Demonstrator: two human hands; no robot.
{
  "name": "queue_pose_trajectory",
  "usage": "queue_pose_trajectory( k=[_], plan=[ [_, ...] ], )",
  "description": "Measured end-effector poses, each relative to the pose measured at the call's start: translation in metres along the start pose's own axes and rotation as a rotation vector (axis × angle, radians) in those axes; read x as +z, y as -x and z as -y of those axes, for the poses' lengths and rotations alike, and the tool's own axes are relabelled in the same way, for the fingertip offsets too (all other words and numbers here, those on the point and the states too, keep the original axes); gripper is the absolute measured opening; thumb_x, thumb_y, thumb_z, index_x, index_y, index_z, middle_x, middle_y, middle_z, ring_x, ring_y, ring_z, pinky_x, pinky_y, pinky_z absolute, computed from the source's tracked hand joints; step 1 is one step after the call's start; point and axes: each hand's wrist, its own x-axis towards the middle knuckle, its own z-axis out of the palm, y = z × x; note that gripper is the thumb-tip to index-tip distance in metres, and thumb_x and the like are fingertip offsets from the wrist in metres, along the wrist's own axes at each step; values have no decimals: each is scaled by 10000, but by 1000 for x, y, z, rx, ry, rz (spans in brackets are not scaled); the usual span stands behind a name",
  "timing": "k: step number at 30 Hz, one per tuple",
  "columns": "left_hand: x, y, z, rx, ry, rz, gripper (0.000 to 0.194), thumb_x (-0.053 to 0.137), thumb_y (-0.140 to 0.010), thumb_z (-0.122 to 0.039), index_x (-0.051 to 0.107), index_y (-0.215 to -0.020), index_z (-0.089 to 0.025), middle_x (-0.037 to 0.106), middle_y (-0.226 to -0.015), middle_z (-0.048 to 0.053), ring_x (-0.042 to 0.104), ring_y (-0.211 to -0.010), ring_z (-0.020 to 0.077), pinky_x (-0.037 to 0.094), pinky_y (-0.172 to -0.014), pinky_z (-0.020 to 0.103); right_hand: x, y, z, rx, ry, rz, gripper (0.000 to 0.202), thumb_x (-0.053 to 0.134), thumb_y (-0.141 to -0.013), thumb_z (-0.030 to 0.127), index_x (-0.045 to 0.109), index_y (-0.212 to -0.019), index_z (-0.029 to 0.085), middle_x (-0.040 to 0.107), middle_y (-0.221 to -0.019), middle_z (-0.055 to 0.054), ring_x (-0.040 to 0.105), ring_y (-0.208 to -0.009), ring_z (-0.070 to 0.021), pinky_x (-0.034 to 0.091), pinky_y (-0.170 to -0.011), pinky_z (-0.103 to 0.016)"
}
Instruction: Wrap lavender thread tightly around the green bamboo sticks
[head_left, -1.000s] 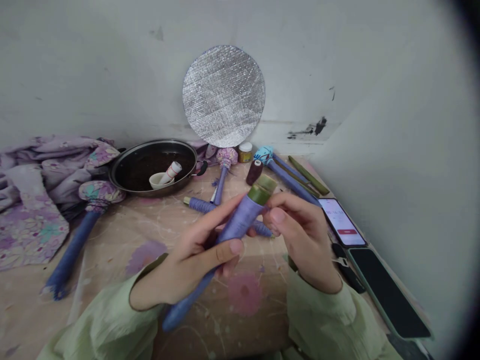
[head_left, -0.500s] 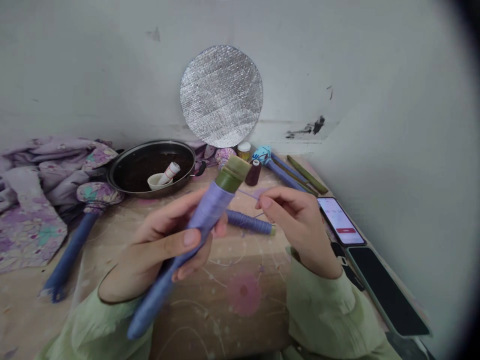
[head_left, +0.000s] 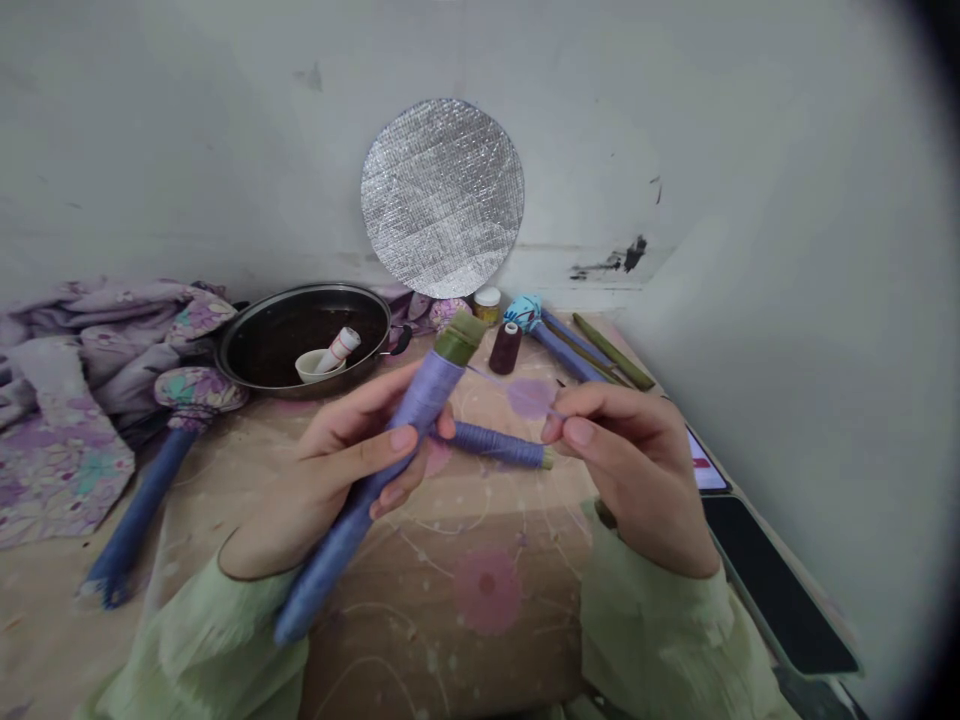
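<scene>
My left hand (head_left: 352, 455) is wrapped round a thread-wound stick (head_left: 409, 425), held at a slant. Blue-purple thread covers most of it, while its green, bamboo-like upper end (head_left: 461, 338) is bare. From near that end a thin purple thread (head_left: 491, 378) runs to my right hand (head_left: 630, 450), whose thumb and forefinger pinch it. Behind them, on the table, lies a spool of blue-purple thread (head_left: 495, 443) wound on a small green stick. A dark maroon thread cone (head_left: 505, 350) stands farther back.
At the back left, a black pan (head_left: 300, 295) holds a small white cup (head_left: 311, 366) with a white roll. Floral cloth (head_left: 67, 400) and a cloth-headed mallet (head_left: 150, 500) lie left. Bare green sticks (head_left: 611, 350) and a dark phone (head_left: 780, 585) are on the right.
My right hand has moved right and slightly down, drawing the thread farther from the stick. The stick in my left hand has shifted slightly, its lower end moving up and right.
</scene>
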Motion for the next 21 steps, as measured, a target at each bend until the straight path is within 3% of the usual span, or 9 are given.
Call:
queue_pose_trajectory(
  k=[5, 11, 21],
  plan=[
    [0, -3, 0, -39, -43, 7, 382, 677, -920, -212, 676, -1300, -260, 634, -918, 12, 501, -512, 15, 396, -447, 124, 3, 4, 6, -20, 74, 16, 155, 688, -898, 190, 777, -802, 274, 725, -706, 19, 558, -570, -130, 389, -482, -264],
    [2, -6, 3, -52, -80, -17, 396, 711, -892, -228, 686, -1288, -241, 631, -891, 12, 457, -494, 21, 360, -424, 141, 7, 4, 13, -37, 141, 24, 172, 665, -887, 184, 768, -767, 252, 712, -665, 9, 568, -551, -139, 416, -474, -268],
    [0, -11, 26, -18, -254, -31, 555, 716, -909, -262, 550, -1435, -321, 622, -872, -12, 466, -567, 57, 409, -494, 169, 12, 3, 18, -46, 197, 15, 175, 662, -848, 161, 731, -705, 235, 656, -585, 20, 531, -510, -126, 411, -465, -258]
  ],
)
